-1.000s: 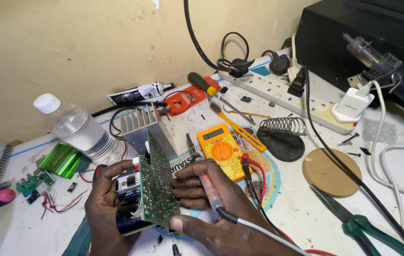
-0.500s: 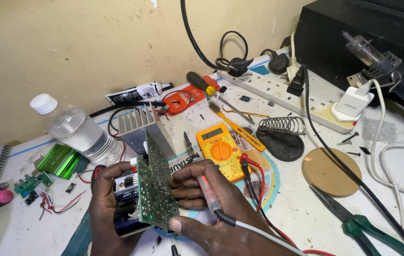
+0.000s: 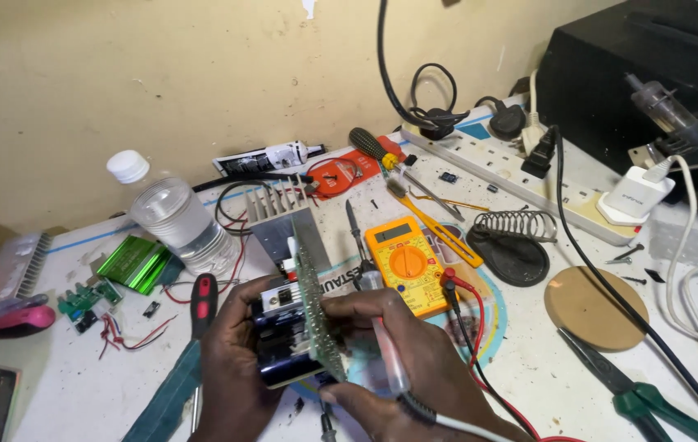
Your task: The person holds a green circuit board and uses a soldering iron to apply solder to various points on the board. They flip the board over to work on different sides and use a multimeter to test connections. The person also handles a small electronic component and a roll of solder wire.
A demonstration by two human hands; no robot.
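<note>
The left hand (image 3: pixel 234 360) is wrapped around a circuit board (image 3: pixel 309 307) with dark capacitors on it, and holds the board on its edge above the front edge of the tabletop (image 3: pixel 79 393). The right hand (image 3: pixel 402 360) is closed on a soldering iron (image 3: pixel 377 327); its fingers lie against the green side of the board, and the tip of the iron points away toward the wall. Just beside the right hand, more to the middle of the tabletop, lies a yellow multimeter (image 3: pixel 404 260) with a red lead. A clear plastic bottle (image 3: pixel 177 217) stands near the left back part. A red-handled screwdriver (image 3: pixel 201 307) lies just left of the left hand.
</note>
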